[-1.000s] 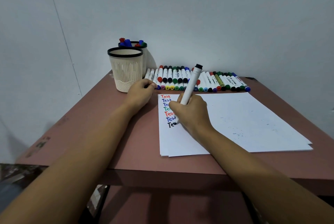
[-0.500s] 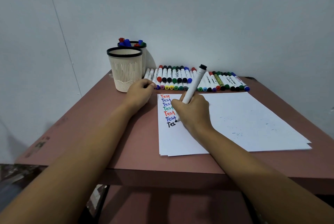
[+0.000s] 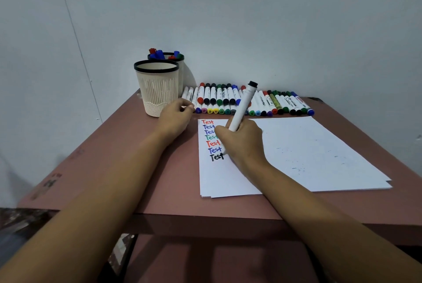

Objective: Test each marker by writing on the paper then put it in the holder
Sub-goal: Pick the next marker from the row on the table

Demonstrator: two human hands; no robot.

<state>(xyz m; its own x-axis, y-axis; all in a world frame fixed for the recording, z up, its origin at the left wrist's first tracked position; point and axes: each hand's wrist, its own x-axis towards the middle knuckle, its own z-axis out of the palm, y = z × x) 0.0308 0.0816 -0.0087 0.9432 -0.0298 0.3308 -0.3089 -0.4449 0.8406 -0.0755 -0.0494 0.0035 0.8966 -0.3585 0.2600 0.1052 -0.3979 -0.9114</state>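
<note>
Writing with the black marker (image 3: 241, 107), the right hand (image 3: 241, 139) grasps its white barrel low down, near the tip, with fingers closed around it; the capless tip is hidden behind the hand, beside the black word "Test" (image 3: 217, 157) on the paper (image 3: 308, 145). I judge the marker is light and stiff, with a smooth plastic barrel that can slip a little, so a hold low on the barrel gives good control for writing. The left hand (image 3: 175, 118) rests on the table (image 3: 114, 157), to the left of the writing hand, loosely curled; it seems to pinch something small, maybe the cap, but I cannot tell. Beyond the left hand stands the empty cream holder (image 3: 157, 91), and a row of markers (image 3: 274, 102) lies beyond the right hand.
</note>
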